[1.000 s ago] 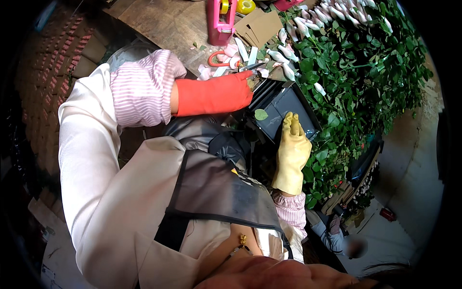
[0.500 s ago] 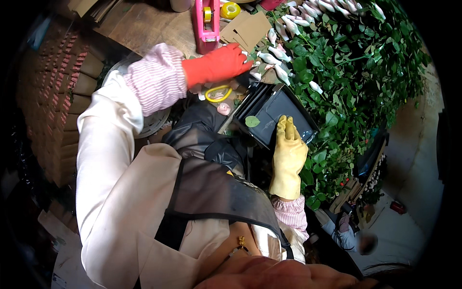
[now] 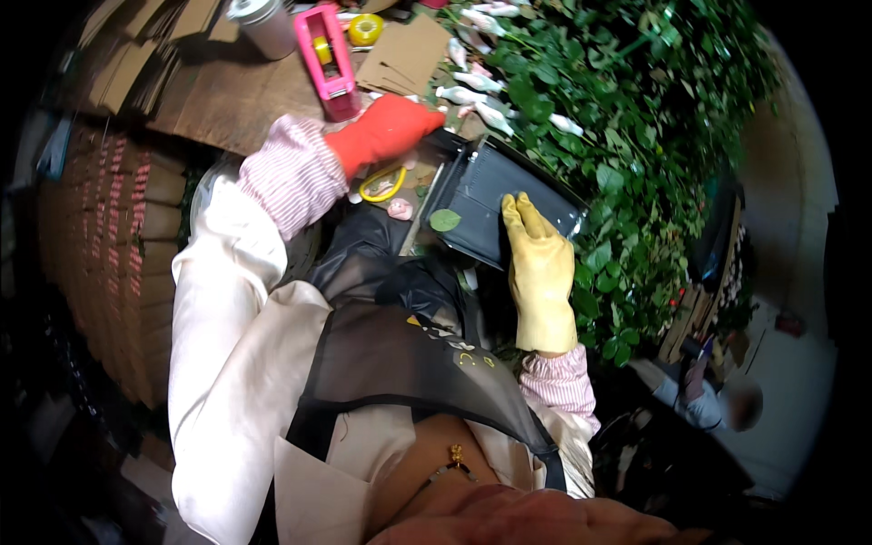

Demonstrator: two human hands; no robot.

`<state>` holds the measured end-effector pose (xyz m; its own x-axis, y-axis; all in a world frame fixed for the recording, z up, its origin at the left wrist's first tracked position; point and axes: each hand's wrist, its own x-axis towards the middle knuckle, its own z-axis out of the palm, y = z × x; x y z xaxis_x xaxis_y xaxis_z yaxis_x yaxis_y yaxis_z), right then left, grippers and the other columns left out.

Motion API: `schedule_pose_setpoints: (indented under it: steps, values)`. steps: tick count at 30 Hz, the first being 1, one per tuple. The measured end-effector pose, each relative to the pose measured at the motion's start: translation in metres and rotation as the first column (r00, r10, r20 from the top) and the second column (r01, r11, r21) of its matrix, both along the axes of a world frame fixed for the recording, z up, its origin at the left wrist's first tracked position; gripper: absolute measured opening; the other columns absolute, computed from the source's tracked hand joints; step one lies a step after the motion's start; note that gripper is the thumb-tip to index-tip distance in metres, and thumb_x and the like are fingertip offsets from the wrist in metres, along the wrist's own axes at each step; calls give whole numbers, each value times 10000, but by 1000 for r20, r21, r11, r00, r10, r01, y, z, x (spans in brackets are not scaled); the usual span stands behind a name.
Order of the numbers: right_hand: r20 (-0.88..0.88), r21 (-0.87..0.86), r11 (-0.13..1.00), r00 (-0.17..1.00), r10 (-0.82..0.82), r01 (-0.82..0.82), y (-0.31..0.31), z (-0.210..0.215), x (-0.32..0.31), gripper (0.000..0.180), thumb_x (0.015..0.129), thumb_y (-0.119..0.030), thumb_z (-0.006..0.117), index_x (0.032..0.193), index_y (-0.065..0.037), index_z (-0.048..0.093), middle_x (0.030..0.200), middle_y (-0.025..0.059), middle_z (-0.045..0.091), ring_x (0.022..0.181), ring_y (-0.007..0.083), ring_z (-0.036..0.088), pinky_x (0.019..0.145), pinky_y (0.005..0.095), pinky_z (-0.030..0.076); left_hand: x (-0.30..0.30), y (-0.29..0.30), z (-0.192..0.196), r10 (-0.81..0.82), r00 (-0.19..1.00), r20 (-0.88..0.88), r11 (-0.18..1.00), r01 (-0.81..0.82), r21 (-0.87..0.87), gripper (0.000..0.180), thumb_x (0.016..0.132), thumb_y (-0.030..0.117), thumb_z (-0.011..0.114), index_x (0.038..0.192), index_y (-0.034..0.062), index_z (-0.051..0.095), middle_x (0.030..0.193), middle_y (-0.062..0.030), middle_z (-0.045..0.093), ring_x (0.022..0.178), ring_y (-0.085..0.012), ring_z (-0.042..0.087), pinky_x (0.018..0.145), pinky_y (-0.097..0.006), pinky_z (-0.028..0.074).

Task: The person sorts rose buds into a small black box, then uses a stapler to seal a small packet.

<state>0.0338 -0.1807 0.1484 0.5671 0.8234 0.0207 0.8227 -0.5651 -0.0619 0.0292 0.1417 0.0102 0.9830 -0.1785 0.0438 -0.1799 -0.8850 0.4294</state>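
Observation:
My left hand (image 3: 395, 127), in a red rubber glove, is closed at the far left corner of a black tray-like holder (image 3: 490, 204). Its curled fingertips hide whatever is between them. My right hand (image 3: 538, 268), in a yellow rubber glove, lies with its fingers stretched out on the dark, sheet-like surface of the holder. A single green leaf (image 3: 445, 221) rests at the holder's left side. Just below my left hand are a yellow loop handle (image 3: 381, 184) and a pale pink rose head (image 3: 400, 210).
Leafy rose stems (image 3: 627, 145) heap up on the right, with several white-wrapped buds (image 3: 477, 82) beyond the holder. A pink tape dispenser (image 3: 329, 68), tape roll (image 3: 365, 30), cardboard piece (image 3: 404, 54) and lidded cup (image 3: 263, 27) stand or lie on the wooden table (image 3: 222, 104). Another person (image 3: 704, 400) is at far right.
My left hand's fingers have gone from stretched out to curled, down by the holder's corner. My right hand stays on the holder. The view has shifted, bringing the cup into fuller sight.

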Motion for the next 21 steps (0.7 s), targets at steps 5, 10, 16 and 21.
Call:
schedule_pose_setpoints:
  steps: [5,10,16,21]
  values:
    - [20,-13,1000,1000,-9,9,-4,-1,1,468,933,-72,598,1395,-77,675,1441,167,682,1218,299,724,950,398,626,4,2,6,-65,989,132,966,29,256,408,902,209,669,1305,153,667,978,-105,723,923,-359,720,904,-473,564]
    - [45,-2,1000,999,-29,29,-6,-4,-5,475,934,-65,594,1401,-91,674,1457,149,677,1236,290,716,958,387,623,-3,11,8,-136,983,122,877,62,477,769,792,169,795,1514,111,535,1149,-87,678,1145,-306,653,1186,-474,426]
    - [-112,350,935,994,-17,56,-11,26,-12,488,874,-61,792,1352,-31,697,1317,195,723,1134,351,737,958,443,608,-62,12,36,358,865,351,910,-407,77,664,778,213,884,1388,100,648,1149,-164,692,1102,-367,678,1038,-475,511]
    - [-440,608,781,879,183,141,6,32,-57,1044,844,-220,922,1674,-31,317,1425,218,676,1202,375,718,1031,434,576,-133,-50,92,463,855,-233,367,-424,-828,511,989,342,792,1377,71,600,1074,-89,677,959,-195,673,775,-311,541]
